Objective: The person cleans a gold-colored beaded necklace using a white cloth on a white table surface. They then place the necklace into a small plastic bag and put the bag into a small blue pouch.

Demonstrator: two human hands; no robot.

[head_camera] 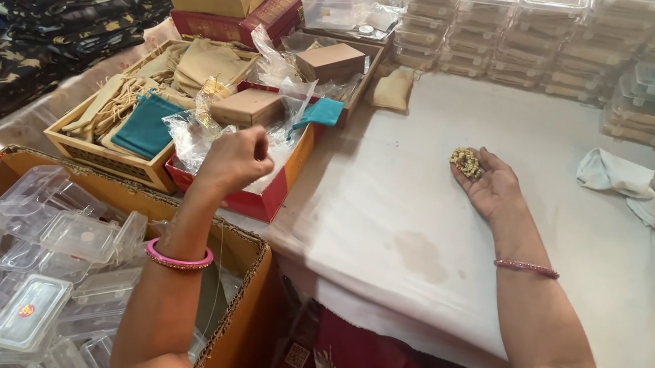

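Our right hand point(489, 183) rests palm-up on white cloth point(399, 190), fingers curled round gold beaded ornament point(466, 162). Left hand point(233, 161) clenched above red tray point(275, 188) w/ small brown boxes point(248, 107). Clear lidded boxes point(550, 31) stacked behind; cardboard carton point(237, 332) at left.

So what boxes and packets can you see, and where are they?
Clear lidded plastic boxes: stacked rows, far right of table.
Empty clear boxes: heaped in brown carton, left.
Red tray: under left hand, holding small tan boxes and crinkly clear packets.
Right hand: holds gold ornament.
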